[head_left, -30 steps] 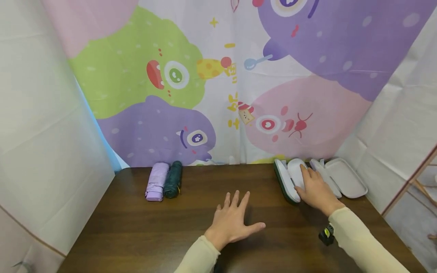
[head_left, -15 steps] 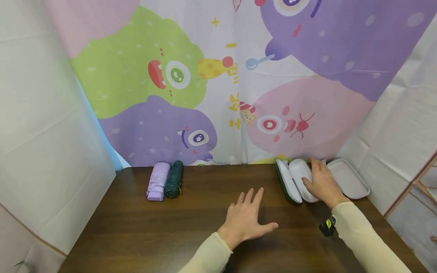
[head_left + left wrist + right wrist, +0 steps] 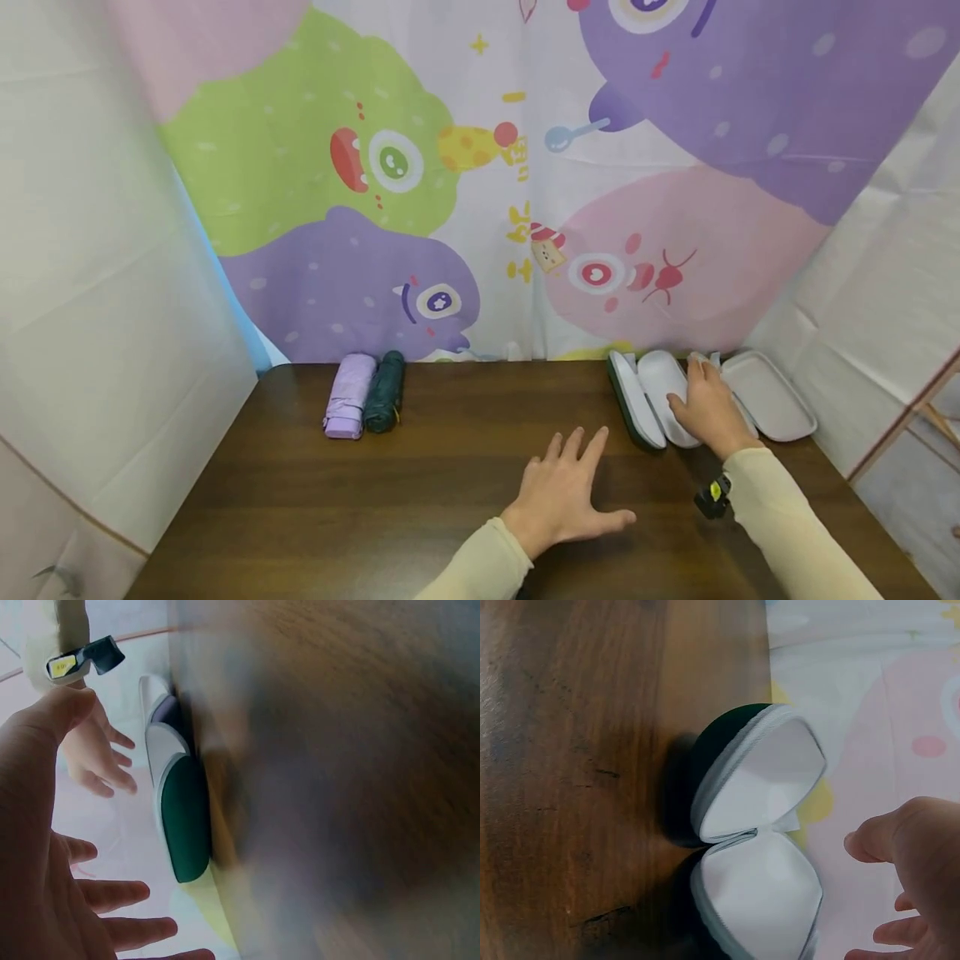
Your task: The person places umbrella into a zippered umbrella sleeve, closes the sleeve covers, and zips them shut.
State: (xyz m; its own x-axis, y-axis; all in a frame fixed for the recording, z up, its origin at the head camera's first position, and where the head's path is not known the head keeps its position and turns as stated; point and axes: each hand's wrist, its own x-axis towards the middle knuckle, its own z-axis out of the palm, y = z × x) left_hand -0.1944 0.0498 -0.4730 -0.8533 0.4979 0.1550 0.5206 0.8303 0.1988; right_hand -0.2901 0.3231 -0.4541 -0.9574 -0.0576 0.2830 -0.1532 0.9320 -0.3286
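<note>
Floats the right hand (image 3: 711,412), thumb and fingers loosely apart, with the open green case (image 3: 660,395) just to that hand's left and the other case (image 3: 771,396), open as well, below it and showing out to its right! Spreads the left hand (image 3: 558,497) wide above the tabletop (image 3: 300,500), well apart from the lilac umbrella (image 3: 350,396) and dark green umbrella (image 3: 385,392), lying side by side ahead and to that hand's left.

The table (image 3: 300,500) is seen from the head, farthest back, facing forward and down. Both wrist views are tipped sideways. The green case (image 3: 185,817) is seen from farther off by the left, close up by the right, and is shared by all three.
</note>
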